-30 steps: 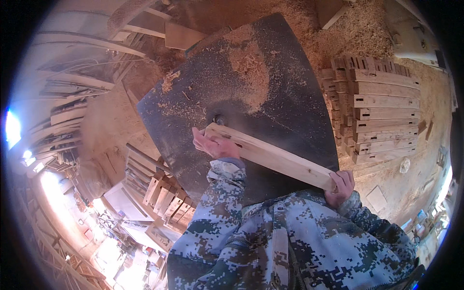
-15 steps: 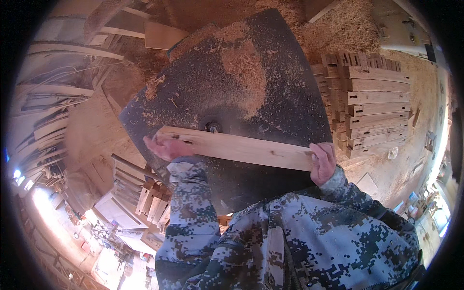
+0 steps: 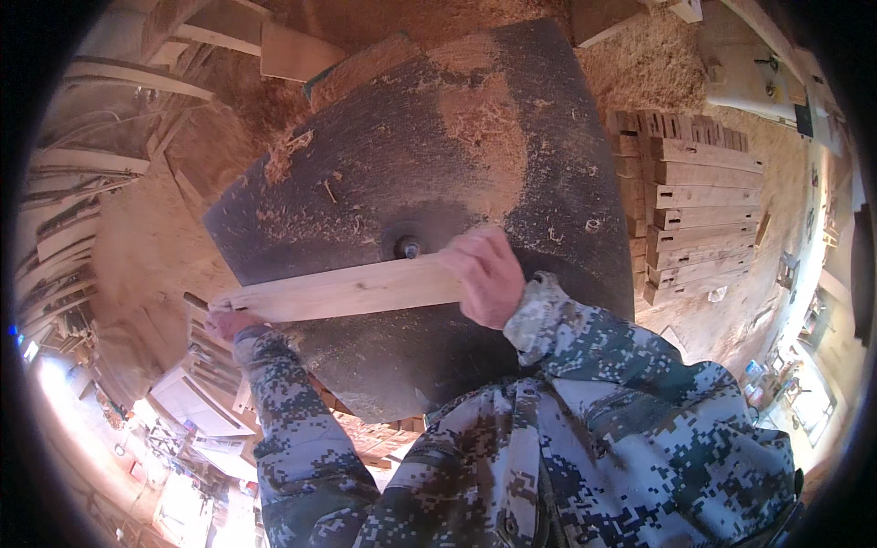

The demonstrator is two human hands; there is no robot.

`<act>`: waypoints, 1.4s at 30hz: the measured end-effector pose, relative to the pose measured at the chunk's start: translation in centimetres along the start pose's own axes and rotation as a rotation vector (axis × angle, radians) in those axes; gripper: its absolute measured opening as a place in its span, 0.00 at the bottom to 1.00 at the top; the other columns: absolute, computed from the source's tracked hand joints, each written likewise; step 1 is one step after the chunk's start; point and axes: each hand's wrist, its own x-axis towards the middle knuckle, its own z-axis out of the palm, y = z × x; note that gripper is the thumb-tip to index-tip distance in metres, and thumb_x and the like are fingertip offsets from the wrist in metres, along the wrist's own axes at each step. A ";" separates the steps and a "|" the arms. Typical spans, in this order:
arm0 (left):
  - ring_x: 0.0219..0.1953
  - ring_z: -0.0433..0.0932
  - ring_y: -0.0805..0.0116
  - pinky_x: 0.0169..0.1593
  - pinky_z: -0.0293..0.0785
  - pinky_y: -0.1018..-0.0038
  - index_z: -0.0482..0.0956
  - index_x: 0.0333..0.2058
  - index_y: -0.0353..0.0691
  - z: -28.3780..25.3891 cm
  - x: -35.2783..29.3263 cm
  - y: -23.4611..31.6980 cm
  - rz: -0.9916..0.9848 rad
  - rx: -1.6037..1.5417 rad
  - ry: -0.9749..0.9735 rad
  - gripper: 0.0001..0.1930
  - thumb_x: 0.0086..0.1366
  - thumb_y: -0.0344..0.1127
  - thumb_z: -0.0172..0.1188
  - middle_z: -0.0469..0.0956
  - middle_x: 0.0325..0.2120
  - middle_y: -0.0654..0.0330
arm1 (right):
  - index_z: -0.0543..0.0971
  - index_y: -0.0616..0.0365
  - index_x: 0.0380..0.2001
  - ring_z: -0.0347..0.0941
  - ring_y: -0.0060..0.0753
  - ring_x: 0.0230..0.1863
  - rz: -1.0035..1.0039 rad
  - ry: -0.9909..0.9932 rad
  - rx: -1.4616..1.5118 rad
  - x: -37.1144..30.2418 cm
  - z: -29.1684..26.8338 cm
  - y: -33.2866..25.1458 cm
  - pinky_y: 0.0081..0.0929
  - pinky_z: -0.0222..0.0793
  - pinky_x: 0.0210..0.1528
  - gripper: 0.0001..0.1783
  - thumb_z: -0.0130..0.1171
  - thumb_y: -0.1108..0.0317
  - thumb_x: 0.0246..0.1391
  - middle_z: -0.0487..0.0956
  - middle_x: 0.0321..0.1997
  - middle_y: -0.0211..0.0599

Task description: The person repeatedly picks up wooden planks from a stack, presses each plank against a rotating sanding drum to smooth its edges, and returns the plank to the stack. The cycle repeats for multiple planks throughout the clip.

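Note:
A pale wooden board [image 3: 365,290] lies across a dark machine table [image 3: 365,201], its long edge close beside a metal cutter spindle [image 3: 408,247] that rises from a round hole. My left hand [image 3: 233,321] grips the board's left end, beyond the table's left edge. Wrapped over the right end is my right hand [image 3: 487,276], its fingers closed and hiding that end. The spindle stands just beyond the board, near the right hand. Whether board and cutter touch I cannot tell.
Wood shavings [image 3: 489,128] cover part of the table. Slotted wooden pieces [image 3: 703,196] are stacked to the right. Curved lumber [image 3: 68,237] leans along the left side. Sawdust [image 3: 639,68] is heaped beyond the table.
The board has slid left along the spindle, and its left end has swung nearer to me. Both hands moved left with it, keeping hold of its ends.

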 end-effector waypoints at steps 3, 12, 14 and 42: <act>0.48 0.84 0.55 0.48 0.84 0.60 0.80 0.50 0.35 0.9 -0.7 -5.4 0.218 0.178 -0.027 0.15 0.72 0.37 0.54 0.81 0.52 0.50 | 0.76 0.59 0.49 0.72 0.52 0.51 -0.075 -0.055 0.041 1.9 2.9 -1.0 0.47 0.69 0.54 0.31 0.65 0.71 0.35 0.75 0.49 0.44; 0.45 0.87 0.55 0.46 0.86 0.64 0.83 0.48 0.33 1.1 -2.5 -15.3 -0.625 -0.950 -0.341 0.20 0.65 0.43 0.64 0.87 0.44 0.51 | 0.76 0.58 0.45 0.71 0.44 0.49 -0.209 -0.286 0.106 4.6 8.8 -4.7 0.42 0.66 0.53 0.21 0.65 0.65 0.47 0.75 0.45 0.39; 0.42 0.86 0.52 0.45 0.85 0.62 0.84 0.43 0.36 -0.4 -4.6 -13.7 -0.235 -0.705 -0.257 0.16 0.64 0.42 0.63 0.86 0.40 0.51 | 0.78 0.57 0.45 0.72 0.44 0.48 -0.211 -0.371 0.024 1.0 5.4 -4.6 0.43 0.66 0.53 0.23 0.68 0.62 0.45 0.75 0.44 0.39; 0.54 0.70 0.50 0.61 0.66 0.58 0.70 0.57 0.29 -19.0 -30.5 24.8 0.085 -1.018 0.070 0.16 0.75 0.29 0.45 0.70 0.51 0.44 | 0.75 0.62 0.27 0.68 0.43 0.35 0.853 0.052 -0.024 -30.5 -19.8 -1.6 0.40 0.65 0.38 0.12 0.59 0.67 0.63 0.71 0.30 0.44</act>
